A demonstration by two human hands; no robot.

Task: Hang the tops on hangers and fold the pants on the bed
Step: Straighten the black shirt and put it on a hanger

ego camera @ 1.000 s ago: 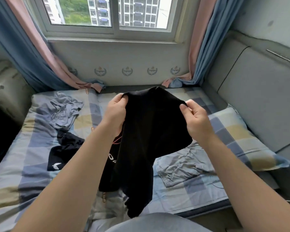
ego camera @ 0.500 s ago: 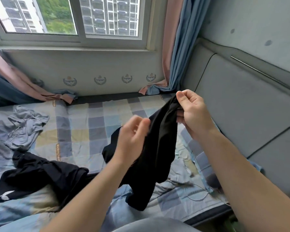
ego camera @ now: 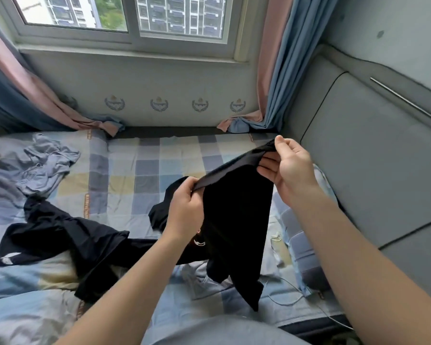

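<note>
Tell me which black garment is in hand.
The black garment on the right, its upper edge gripped by the left hand and right hand. The other black garment lies crumpled on the bed at left.

window (ego camera: 72,11) ahead; pink-blue curtains (ego camera: 276,70) either side; grey padded panel (ego camera: 371,158) at right

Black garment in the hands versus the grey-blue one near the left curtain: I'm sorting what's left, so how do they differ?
The black garment is dark; the grey-blue garment is pale. The black garment hangs, pinched by the left hand and right hand; the grey-blue garment lies crumpled on the bed, untouched. Neither is folded or on a hanger.
</note>
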